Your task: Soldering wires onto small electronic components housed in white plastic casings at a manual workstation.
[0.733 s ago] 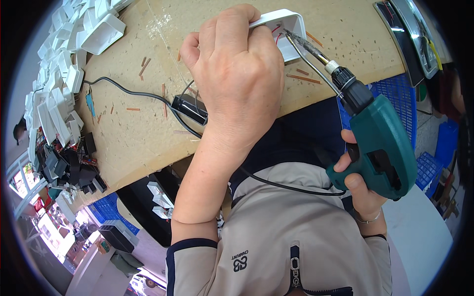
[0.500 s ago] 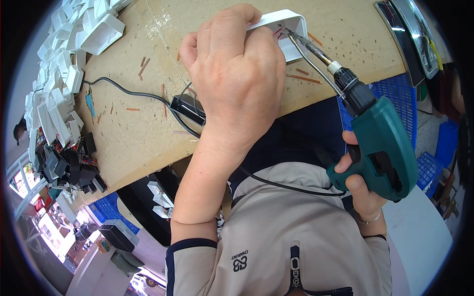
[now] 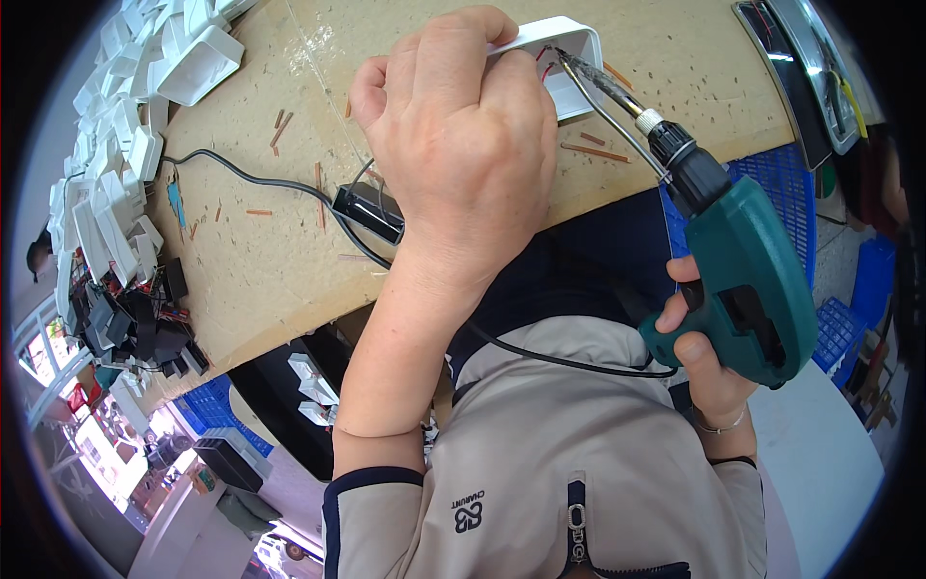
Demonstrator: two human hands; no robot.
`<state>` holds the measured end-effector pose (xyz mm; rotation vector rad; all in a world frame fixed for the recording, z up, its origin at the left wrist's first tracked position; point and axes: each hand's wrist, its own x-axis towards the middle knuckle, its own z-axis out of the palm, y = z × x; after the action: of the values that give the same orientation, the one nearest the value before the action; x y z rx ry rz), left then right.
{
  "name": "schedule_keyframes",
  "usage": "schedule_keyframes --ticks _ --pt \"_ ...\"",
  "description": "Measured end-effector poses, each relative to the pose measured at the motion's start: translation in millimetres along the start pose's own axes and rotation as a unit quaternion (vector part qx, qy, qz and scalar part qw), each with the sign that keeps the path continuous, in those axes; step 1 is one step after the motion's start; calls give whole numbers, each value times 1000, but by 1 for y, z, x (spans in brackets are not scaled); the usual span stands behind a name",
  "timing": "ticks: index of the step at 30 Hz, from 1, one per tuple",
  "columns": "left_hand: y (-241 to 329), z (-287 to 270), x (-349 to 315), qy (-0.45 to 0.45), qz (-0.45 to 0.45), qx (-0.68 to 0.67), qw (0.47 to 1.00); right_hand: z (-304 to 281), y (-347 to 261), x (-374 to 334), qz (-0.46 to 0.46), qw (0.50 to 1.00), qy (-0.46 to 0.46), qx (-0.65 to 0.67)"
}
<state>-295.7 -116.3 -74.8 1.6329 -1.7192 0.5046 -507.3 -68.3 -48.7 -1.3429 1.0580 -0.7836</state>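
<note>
My left hand (image 3: 463, 135) is curled over a white plastic housing (image 3: 567, 98) on the table, its fingertips hidden behind the knuckles. Short red wires (image 3: 547, 70) show inside the housing. My right hand (image 3: 712, 374) is wrapped round the handle of a green soldering gun (image 3: 757, 270), with a finger by the trigger. The gun points up and left. Its dark tip and thin metal tube reach into the housing beside the red wires; whether the tip touches them I cannot tell. A small black box (image 3: 367, 212) with a wire lies next to my left wrist.
White housings (image 3: 125, 183) are heaped along the table's left side, with black parts (image 3: 145, 323) below them. Brown stick-like bits (image 3: 598, 152) are scattered over the table (image 3: 260, 285). A black cable (image 3: 260, 180) crosses it. Blue crates (image 3: 776, 198) stand right of the table.
The soldering gun has shifted slightly, its body a little up and left. The housing and red wires have moved slightly under my left hand. Both hands keep their grip.
</note>
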Motion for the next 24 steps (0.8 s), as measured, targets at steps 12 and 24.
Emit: schedule_keyframes --ticks 12,24 --pt "10 -16 8 -41 67 107 991 -2 -3 4 31 999 -11 -15" --pt "0 -2 1 -16 -3 -10 1000 -3 -6 -1 76 997 6 -28"
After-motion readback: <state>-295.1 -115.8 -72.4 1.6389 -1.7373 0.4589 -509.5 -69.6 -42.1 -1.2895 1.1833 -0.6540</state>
